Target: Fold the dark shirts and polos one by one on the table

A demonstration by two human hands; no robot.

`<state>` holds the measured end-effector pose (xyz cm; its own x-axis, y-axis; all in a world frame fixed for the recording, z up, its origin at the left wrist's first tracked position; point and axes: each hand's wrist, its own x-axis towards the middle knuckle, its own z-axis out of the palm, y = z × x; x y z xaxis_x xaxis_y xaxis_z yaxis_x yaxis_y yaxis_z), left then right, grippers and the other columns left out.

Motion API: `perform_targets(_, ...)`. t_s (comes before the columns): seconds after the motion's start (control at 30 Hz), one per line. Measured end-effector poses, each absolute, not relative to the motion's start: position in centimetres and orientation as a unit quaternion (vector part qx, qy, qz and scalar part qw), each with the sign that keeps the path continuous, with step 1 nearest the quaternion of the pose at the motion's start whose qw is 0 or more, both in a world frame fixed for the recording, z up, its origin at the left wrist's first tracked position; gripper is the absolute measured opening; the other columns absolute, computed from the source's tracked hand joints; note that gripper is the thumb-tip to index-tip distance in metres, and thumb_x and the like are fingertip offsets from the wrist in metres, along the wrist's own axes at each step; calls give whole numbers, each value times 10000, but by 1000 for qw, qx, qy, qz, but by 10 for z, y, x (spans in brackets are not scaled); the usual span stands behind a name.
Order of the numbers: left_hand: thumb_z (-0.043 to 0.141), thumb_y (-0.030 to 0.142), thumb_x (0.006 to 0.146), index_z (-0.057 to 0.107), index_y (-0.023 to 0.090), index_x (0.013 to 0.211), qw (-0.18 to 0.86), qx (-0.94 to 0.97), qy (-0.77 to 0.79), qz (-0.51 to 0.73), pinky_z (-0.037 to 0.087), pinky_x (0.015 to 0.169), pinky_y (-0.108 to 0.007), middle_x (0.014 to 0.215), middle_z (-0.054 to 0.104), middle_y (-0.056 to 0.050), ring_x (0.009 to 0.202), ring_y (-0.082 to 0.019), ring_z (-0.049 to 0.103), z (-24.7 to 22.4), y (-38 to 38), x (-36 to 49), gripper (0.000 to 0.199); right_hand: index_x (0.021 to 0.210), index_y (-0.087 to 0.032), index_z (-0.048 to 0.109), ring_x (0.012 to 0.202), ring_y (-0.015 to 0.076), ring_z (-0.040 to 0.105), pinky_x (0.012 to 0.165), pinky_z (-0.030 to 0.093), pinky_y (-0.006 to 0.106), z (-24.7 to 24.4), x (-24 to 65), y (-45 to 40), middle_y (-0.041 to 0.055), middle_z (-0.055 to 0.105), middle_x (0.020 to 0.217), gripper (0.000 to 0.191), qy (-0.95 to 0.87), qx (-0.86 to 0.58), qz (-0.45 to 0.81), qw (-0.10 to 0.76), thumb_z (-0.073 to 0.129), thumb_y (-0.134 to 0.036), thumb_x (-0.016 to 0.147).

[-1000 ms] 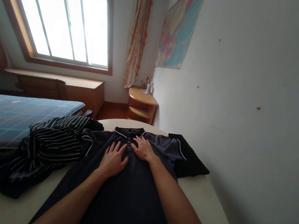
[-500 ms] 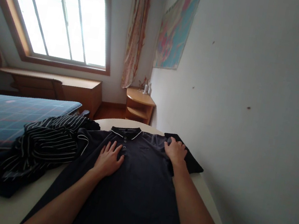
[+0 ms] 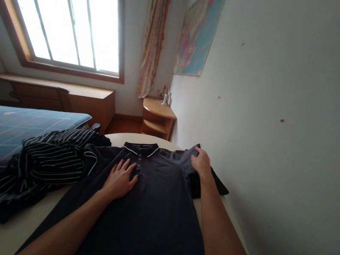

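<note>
A dark polo shirt (image 3: pixel 151 202) lies front side up, its white-edged collar at the far end and its buttons below that. My left hand (image 3: pixel 120 179) rests flat on its chest, left of the middle, fingers spread. At the far right, my right hand (image 3: pixel 200 162) pinches the shirt's right sleeve (image 3: pixel 191 153) and holds it raised. Beneath that sleeve, partly hidden, is a black folded cloth (image 3: pixel 217 183). The hem of the shirt runs out of view at the bottom.
The shirt lies on a pale round-edged table (image 3: pixel 32 209). Black-and-white striped clothing (image 3: pixel 53 160) is heaped at its left, beside a blue checked mattress (image 3: pixel 27 125). A white wall (image 3: pixel 279 176) stands close on the right. Behind is a wooden corner shelf (image 3: pixel 159 110).
My right hand has gone from lying on the right sleeve to gripping and lifting it. My left hand stays flat on the shirt. The view has shifted slightly.
</note>
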<state>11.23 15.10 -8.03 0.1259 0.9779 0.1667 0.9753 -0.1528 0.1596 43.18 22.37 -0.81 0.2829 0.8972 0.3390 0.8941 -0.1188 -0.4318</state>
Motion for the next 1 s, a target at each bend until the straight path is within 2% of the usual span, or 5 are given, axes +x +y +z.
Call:
perform_targets(0.2,425,491,938,376,255,1510,6,749,651,120,233,1171,-494,1590,336,-101,1479,-345,241,-81,151,114,620,1230,-107,673,1114,317,627,923,486,403,-12,446,209,229,645,1206,413,-547,-812,26,200,526,-264,878)
perform_targets(0.33,423,486,944,400,278,1500,10,750,650,119,223,1175,-503,1595,325,-94,1483,-350,226,-81,151,114,594,1213,-76,661,1243,416,489,935,448,507,-5,429,198,279,471,1405,419,-544,-819,-41,176,553,-320,890)
perform_targets(0.57,427,482,947,426,280,1486,12,752,649,116,224,1174,-510,1599,317,-96,1483,-349,228,-80,150,115,576,1446,-193,475,1304,227,453,1092,322,349,-35,340,203,98,501,1465,511,-769,-614,17,175,406,-371,972)
perform_targets(0.83,429,482,948,425,270,1489,15,751,651,110,210,1181,-504,1599,318,-94,1485,-349,219,-78,149,115,582,1543,-276,312,1454,418,192,1127,174,574,-54,318,236,78,238,1627,823,-734,-671,95,41,436,-692,844)
perform_targets(1.0,424,484,950,432,272,1488,10,750,652,108,223,1178,-499,1598,320,-95,1482,-341,232,-77,149,115,579,1561,-254,266,1482,444,54,1147,83,577,-56,309,255,77,122,1657,832,-689,-716,104,44,349,-706,868)
